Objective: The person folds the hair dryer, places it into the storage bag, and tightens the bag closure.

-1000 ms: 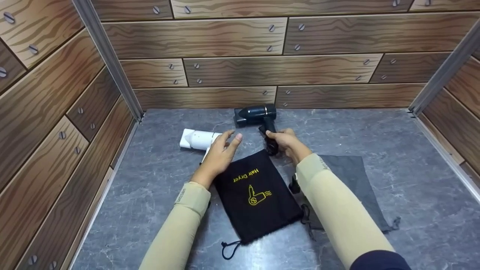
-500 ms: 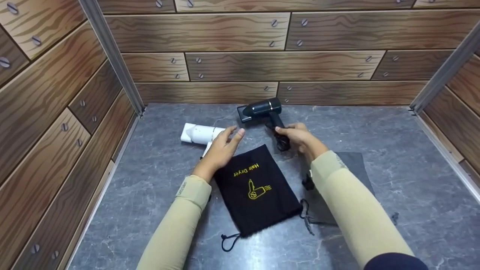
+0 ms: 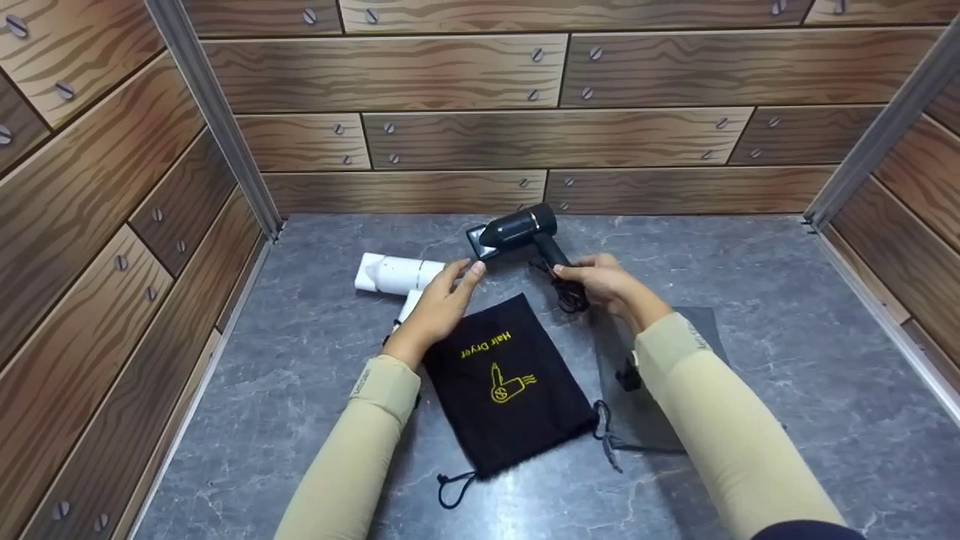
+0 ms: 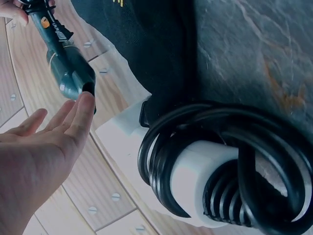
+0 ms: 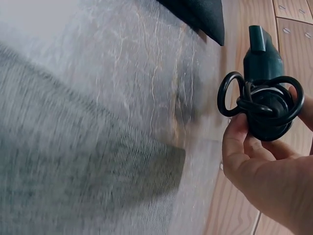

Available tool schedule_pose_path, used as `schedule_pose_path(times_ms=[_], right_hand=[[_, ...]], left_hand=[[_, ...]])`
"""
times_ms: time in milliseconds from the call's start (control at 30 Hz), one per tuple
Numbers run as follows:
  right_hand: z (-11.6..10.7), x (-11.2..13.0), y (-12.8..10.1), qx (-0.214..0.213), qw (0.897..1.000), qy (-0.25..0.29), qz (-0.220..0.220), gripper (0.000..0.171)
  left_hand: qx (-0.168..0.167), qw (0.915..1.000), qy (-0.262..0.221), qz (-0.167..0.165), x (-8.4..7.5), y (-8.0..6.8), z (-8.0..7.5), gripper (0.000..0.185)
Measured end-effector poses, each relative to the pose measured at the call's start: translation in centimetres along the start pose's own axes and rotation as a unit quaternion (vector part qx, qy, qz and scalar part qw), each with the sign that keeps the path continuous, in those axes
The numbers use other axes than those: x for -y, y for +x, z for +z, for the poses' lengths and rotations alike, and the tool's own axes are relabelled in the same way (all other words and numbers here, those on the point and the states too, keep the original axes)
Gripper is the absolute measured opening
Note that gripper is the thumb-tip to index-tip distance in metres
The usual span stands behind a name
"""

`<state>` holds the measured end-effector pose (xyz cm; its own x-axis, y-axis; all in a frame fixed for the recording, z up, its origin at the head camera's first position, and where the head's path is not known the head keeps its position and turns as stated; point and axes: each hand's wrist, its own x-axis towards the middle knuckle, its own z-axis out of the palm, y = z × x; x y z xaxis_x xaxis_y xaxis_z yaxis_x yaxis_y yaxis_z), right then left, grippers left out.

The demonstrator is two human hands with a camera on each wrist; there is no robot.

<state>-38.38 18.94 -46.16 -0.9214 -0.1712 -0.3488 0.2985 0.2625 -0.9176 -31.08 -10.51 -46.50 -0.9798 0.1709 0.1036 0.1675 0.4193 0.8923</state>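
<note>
My right hand (image 3: 611, 286) grips the handle of a dark green-black hair dryer (image 3: 517, 229), whose nozzle points left. Its black cord (image 5: 264, 105) is bundled at the handle's end in the right wrist view. My left hand (image 3: 441, 306) has its fingers loosely extended over a white hair dryer (image 3: 397, 275), covering part of it. In the left wrist view the white dryer's handle (image 4: 195, 169) lies below that hand, with a thick black cord (image 4: 161, 156) looped round it. A black drawstring pouch (image 3: 525, 420) printed "Hair Dryer" lies flat between my forearms.
A grey pouch (image 3: 652, 427) lies under my right forearm, with a small black item (image 3: 628, 375) on or above it. Wood-patterned walls (image 3: 465, 75) enclose the grey marbled surface (image 3: 810, 315) at the back and both sides.
My right hand has moved slightly right with the dark hair dryer, which is now tilted more, nozzle lower. My left hand stays nearly where it was.
</note>
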Motion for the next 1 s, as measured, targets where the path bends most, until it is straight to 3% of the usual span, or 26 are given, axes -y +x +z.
schedule_pose_path(times_ms=[433,633,767,1000], right_hand=[[-3.8,-0.6,-3.3,0.073,0.996,-0.044,-0.033,0.055],[-5.2,-1.3,-5.1,0.095,0.993,-0.059,-0.045,0.055],[-5.5,-1.2,-5.8,0.106,0.991,-0.066,-0.05,0.057],[-5.2,-0.5,-6.6,0.104,0.987,-0.104,-0.061,0.055]], left_hand=[[-0.019,0.9995,-0.013,-0.019,-0.4,0.3,0.0,0.072],[-0.008,0.9995,-0.016,-0.025,-0.7,0.4,1.2,0.074],[0.0,0.9994,-0.014,-0.031,-1.0,0.7,1.8,0.077],[-0.033,0.9975,-0.045,-0.043,-1.1,0.9,2.3,0.072]])
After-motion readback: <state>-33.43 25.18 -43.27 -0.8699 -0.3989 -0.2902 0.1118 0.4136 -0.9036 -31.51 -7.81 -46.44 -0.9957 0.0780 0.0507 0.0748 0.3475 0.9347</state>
